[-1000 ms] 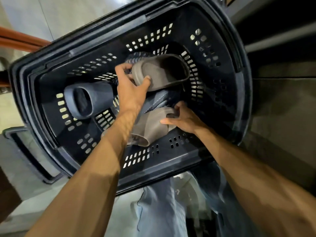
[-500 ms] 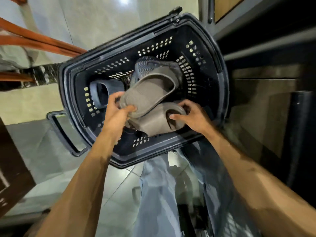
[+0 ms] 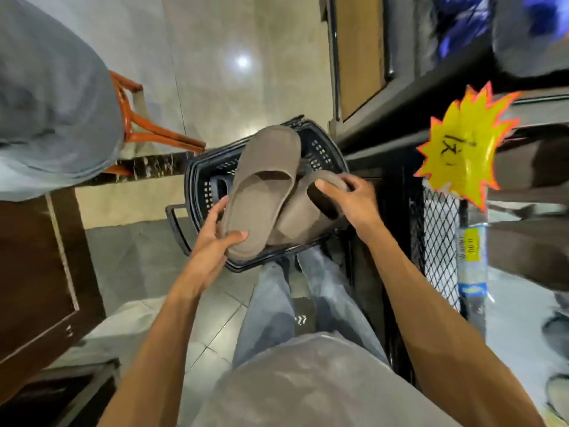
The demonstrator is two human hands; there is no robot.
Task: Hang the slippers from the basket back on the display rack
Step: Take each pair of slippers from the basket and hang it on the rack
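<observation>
Head view is showing two taupe foam slide slippers lifted above a dark perforated plastic shopping basket (image 3: 323, 149) that is sitting on the pale tiled floor (image 3: 215, 72). The left hand (image 3: 215, 241) is curling around the heel end of the first taupe slipper (image 3: 261, 192), thumb lying on its footbed and fingers wrapping beneath the sole. The right hand (image 3: 354, 201) is closing over the strap of the second taupe slipper (image 3: 304, 214), which is tucking partly under the first, the two touching. One blue-grey slipper (image 3: 219, 184) is lying in the basket, mostly hidden behind the raised pair. Just right of the basket, a black wire-mesh display rack (image 3: 437, 229) is standing, with one yellow starburst price tag edged in orange (image 3: 462, 146) hanging on it. To the left, one orange-brown chair frame (image 3: 147, 131) and a dark brown wooden panel (image 3: 34, 272) are bordering the floor. Blue jeans legs (image 3: 277, 303) are standing below the basket.
</observation>
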